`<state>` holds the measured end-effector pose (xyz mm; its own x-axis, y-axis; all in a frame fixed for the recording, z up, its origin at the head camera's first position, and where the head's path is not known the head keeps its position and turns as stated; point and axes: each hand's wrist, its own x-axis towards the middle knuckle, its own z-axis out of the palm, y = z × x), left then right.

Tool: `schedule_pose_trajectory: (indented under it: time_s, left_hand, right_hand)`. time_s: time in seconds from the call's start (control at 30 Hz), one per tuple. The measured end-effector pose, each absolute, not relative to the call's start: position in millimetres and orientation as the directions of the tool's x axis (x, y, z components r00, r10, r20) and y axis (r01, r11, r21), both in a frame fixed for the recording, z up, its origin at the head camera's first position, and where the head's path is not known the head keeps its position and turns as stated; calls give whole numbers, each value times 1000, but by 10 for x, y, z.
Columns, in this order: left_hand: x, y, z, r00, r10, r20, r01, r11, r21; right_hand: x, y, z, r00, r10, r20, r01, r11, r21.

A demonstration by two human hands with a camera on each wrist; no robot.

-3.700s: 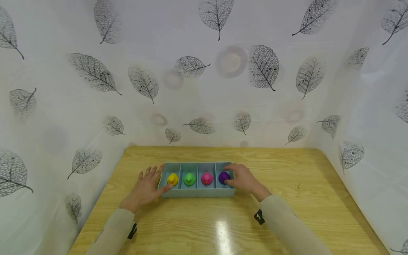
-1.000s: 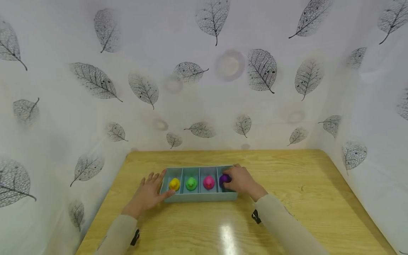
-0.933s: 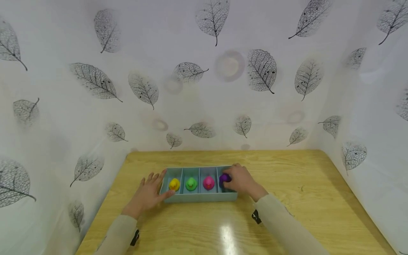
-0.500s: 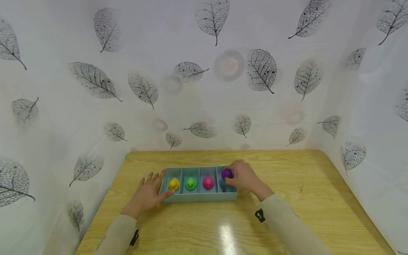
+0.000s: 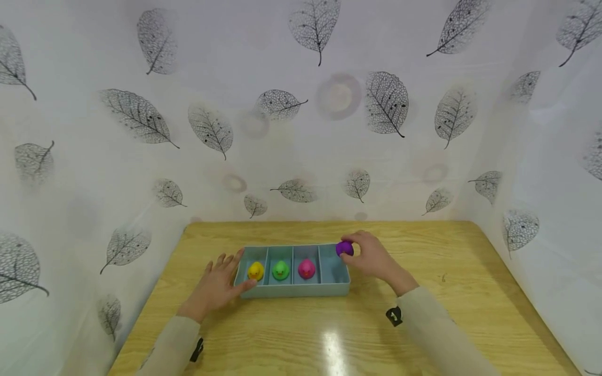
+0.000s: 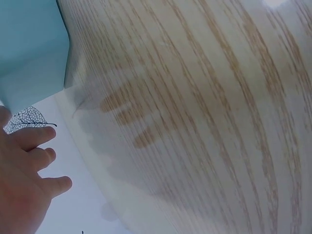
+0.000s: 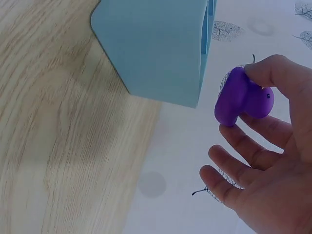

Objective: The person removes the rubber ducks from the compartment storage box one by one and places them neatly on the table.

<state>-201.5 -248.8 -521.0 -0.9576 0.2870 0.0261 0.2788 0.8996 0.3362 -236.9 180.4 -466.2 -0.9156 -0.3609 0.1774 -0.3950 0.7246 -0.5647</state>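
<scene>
A purple rubber duck (image 5: pixel 345 248) is pinched between the thumb and fingers of my right hand (image 5: pixel 373 257), raised over the right end of a light-blue divided box (image 5: pixel 293 290). The right wrist view shows the duck (image 7: pixel 239 97) beyond the box's end wall (image 7: pixel 151 48), its side toward the camera. My left hand (image 5: pixel 213 287) rests spread at the box's left end, thumb over the front rim. Inside the box sit a yellow duck (image 5: pixel 256 271), a green duck (image 5: pixel 280 270) and a pink duck (image 5: pixel 307 269), one per compartment. The rightmost compartment (image 5: pixel 334 269) holds nothing.
The box stands on a wood-grain table (image 5: pixel 263 334). Behind and on both sides hangs a white cloth (image 5: pixel 301 146) printed with dark leaves. A bright reflection lies on the table in front of the box.
My right hand has lifted the purple duck out of the rightmost compartment, up and to the right. The left hand and the other ducks stay in place.
</scene>
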Motion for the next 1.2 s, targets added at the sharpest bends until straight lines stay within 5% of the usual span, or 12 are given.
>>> schedule_pose_trajectory:
  time_s: [0.43,1.2]
  left_hand:
    - [-2020,-2481,-5200,-957,287,34,281,899,336]
    - [-1992,-2465,-5191,-954,295,53,295,893,340]
  right_hand:
    - [-2410,2104,-4748,-924,-301,237,-384,720,-578]
    - [-2502,2502,-5035,-954,-256,158,-300,768,-566]
